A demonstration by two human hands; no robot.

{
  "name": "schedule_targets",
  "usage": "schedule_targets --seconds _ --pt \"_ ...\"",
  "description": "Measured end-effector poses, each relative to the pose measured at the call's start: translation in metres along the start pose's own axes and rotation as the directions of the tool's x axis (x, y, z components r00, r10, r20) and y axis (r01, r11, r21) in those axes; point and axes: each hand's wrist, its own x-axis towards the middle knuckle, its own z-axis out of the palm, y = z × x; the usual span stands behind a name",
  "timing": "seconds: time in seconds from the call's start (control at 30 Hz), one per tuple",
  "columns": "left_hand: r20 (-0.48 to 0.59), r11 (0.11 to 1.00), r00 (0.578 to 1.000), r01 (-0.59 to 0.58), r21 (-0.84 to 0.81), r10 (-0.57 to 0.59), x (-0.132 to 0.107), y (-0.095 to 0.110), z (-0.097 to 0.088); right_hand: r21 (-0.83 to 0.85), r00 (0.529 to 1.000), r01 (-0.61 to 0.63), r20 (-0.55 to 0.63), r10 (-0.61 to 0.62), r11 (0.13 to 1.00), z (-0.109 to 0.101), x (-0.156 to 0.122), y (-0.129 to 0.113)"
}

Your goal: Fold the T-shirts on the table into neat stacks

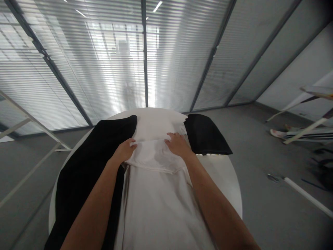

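Observation:
A white garment (pixel 158 201) lies lengthwise over the middle of a round white table (pixel 231 184), with its far end turned over into a flat band. My left hand (pixel 125 151) is closed on the left corner of that band, thumb and fingers pinched at the edge. At the opposite corner, my right hand (pixel 179 144) grips the cloth with curled fingers; part of its grip is hidden under the fabric. Close by my left arm, a long black cloth (pixel 85 166) is spread along the table. A folded black cloth (pixel 206 133) rests beyond my right hand.
Glass partitions with blinds (pixel 171 62) stand behind the table. White metal frames (pixel 39 126) are at the left. On the grey floor at right lie a white pole (pixel 307 196) and a small metal object (pixel 273 178); a rack (pixel 309 128) stands farther back.

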Motion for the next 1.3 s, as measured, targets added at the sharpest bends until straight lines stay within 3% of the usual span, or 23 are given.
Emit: schedule_targets --seconds 0.07,0.13,0.3,0.37,0.43,0.53,0.7,0.8,0.9,1.1,1.3 --pt "-0.043 0.999 0.999 -0.016 -0.041 0.015 0.002 -0.001 0.001 -0.012 0.998 0.064 0.03 -0.064 0.998 0.008 -0.006 -0.012" --pt "-0.05 0.999 0.998 -0.031 0.024 0.032 0.002 0.0 0.0 -0.016 0.99 0.109 0.091 -0.107 0.994 0.017 -0.01 -0.018" --pt "-0.028 0.912 0.999 0.039 0.408 -0.03 -0.01 0.019 -0.001 -0.047 0.964 0.131 0.239 -0.116 0.99 0.035 -0.011 -0.016" --pt "-0.035 0.847 0.999 -0.01 0.531 0.034 -0.019 0.033 0.005 -0.055 0.965 0.131 0.234 -0.115 0.99 0.039 -0.011 -0.014" --pt "-0.001 0.796 0.987 -0.13 0.591 0.162 -0.027 0.046 0.016 -0.06 0.967 0.128 0.23 -0.111 0.99 0.04 -0.01 -0.013" --pt "0.06 0.77 0.952 -0.279 0.573 0.299 -0.035 0.055 0.036 -0.057 0.972 0.131 0.203 -0.117 0.99 0.04 -0.009 -0.011" --pt "0.172 0.784 0.949 -0.316 0.534 0.265 -0.034 0.041 0.046 -0.085 0.993 0.053 0.11 -0.044 0.995 0.039 -0.007 -0.002" --pt "0.165 0.816 0.961 -0.277 0.507 0.224 -0.029 0.031 0.04 -0.077 0.995 0.03 0.099 -0.022 0.997 0.039 -0.006 0.005" --pt "0.089 0.851 0.979 -0.202 0.486 0.181 -0.026 0.031 0.031 -0.062 0.993 0.022 0.113 -0.015 0.998 0.037 -0.003 0.012" --pt "0.043 0.81 0.996 -0.09 0.579 0.08 -0.019 0.035 0.012 -0.046 0.985 0.081 0.157 -0.073 0.996 0.015 0.005 0.023" --pt "0.051 0.927 0.997 -0.07 0.37 0.055 -0.008 0.022 -0.006 0.056 0.986 0.054 0.156 -0.062 0.997 -0.002 0.004 0.03"
